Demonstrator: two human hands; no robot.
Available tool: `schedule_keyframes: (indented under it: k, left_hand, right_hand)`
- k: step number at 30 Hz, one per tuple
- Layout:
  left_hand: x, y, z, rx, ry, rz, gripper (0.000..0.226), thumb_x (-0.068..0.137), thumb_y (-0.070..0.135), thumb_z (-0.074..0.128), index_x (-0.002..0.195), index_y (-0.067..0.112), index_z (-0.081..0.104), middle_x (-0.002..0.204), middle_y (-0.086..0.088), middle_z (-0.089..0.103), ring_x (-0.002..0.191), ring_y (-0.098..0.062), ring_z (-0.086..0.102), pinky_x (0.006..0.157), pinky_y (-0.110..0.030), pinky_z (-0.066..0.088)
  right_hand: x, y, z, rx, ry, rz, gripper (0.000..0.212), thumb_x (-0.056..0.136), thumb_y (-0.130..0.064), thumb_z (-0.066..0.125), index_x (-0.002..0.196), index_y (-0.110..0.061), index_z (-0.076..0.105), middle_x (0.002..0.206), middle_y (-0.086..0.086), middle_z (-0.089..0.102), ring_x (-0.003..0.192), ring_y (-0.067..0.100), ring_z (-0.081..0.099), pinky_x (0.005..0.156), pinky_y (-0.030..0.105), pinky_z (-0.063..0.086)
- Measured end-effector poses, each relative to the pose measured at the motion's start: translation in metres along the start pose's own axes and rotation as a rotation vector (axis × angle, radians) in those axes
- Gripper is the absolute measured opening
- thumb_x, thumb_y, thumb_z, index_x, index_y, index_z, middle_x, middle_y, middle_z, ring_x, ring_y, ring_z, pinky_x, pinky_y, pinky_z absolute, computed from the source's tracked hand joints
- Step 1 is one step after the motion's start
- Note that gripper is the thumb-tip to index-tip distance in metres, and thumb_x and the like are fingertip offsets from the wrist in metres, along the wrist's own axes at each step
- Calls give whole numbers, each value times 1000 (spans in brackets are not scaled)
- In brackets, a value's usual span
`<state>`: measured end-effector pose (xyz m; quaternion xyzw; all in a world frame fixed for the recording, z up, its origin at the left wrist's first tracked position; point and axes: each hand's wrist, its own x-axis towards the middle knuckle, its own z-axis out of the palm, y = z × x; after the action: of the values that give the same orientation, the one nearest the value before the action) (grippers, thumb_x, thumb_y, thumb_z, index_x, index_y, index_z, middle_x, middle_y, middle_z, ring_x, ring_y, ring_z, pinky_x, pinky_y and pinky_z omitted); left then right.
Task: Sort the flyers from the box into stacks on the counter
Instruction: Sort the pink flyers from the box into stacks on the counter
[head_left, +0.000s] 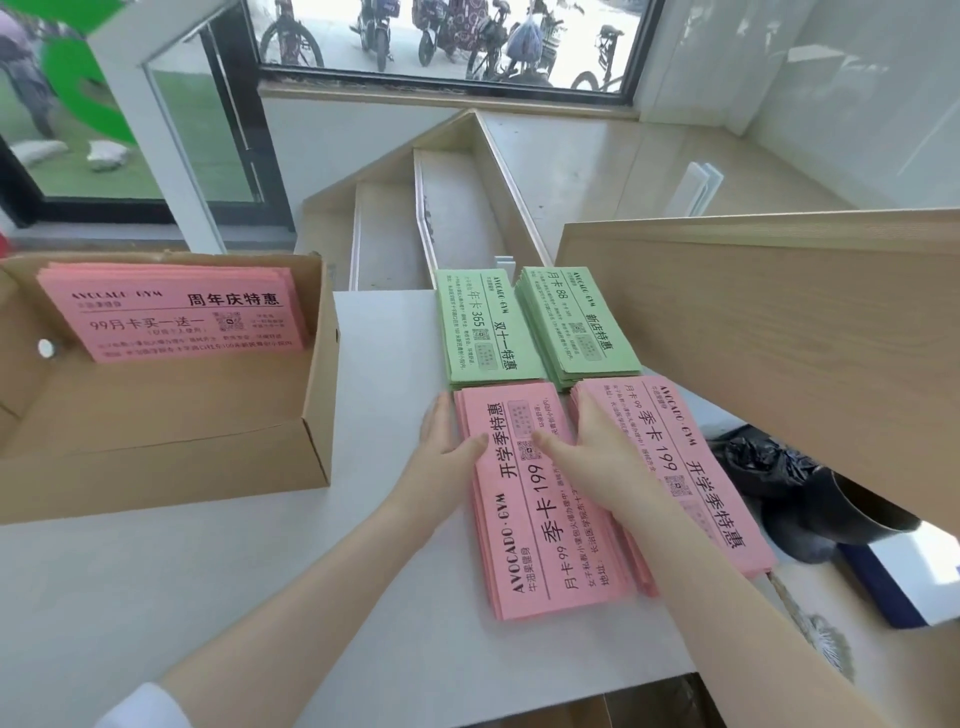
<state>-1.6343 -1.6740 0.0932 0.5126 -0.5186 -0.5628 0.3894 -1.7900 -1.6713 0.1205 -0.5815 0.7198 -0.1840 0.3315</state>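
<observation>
Your left hand (447, 441) and right hand (587, 447), fingers straight, press the near pink paper flyer stack (540, 525) square on the white counter (260, 597); next, judged, lift the remaining pink flyers (171, 312) from the open cardboard box (208, 447).

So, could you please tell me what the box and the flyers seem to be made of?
The box looks like brown corrugated cardboard, matte, with raw folded edges. The pink flyers and green flyers look like thin coloured paper, matte, printed in black and lying in flat stacks; whether it is coated I cannot tell.
</observation>
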Motion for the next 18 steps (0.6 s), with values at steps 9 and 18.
schedule_keyframes:
  k: [9, 18]
  left_hand:
    - [-50, 52, -107, 140, 174, 422, 27, 91, -2, 46, 99, 16, 64, 97, 9, 68, 92, -1, 62, 80, -12, 46]
    - [-4, 71, -301, 718, 440, 611, 26, 90, 3, 43, 101, 12, 64, 97, 5, 64, 87, 3, 54, 81, -15, 45]
  right_hand:
    - [3, -112, 38, 39, 21, -500, 27, 90, -20, 56, 117, -18, 57, 114, -4, 56, 109, 13, 53, 96, 31, 43]
    - [40, -244, 130, -115, -34, -750, 42, 90, -20, 54, 131, -16, 45, 126, -1, 57, 108, 15, 56, 94, 26, 42]
